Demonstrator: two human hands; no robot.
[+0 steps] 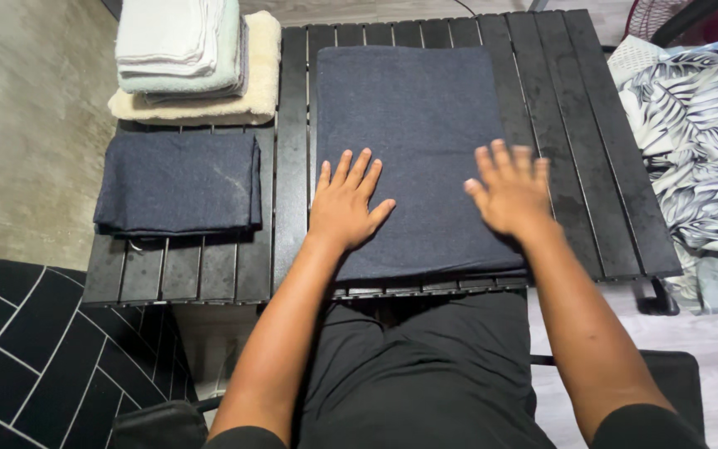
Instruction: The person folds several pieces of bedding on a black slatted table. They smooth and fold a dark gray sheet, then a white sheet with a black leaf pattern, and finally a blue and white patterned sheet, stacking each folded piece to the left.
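A dark navy towel (413, 116), folded into a long rectangle, lies spread on the black slatted table (575, 150). My left hand (345, 202) rests flat on the towel's near left part, fingers apart. My right hand (508, 189) lies flat on its near right edge, fingers spread and slightly blurred. Neither hand grips anything.
A second folded navy towel (178, 181) sits on the table's left side. Behind it stands a stack of pale folded towels (194, 58), white and mint on cream. A leaf-patterned cloth (700, 150) lies at the right. A black cushion with white lines (35, 357) is at lower left.
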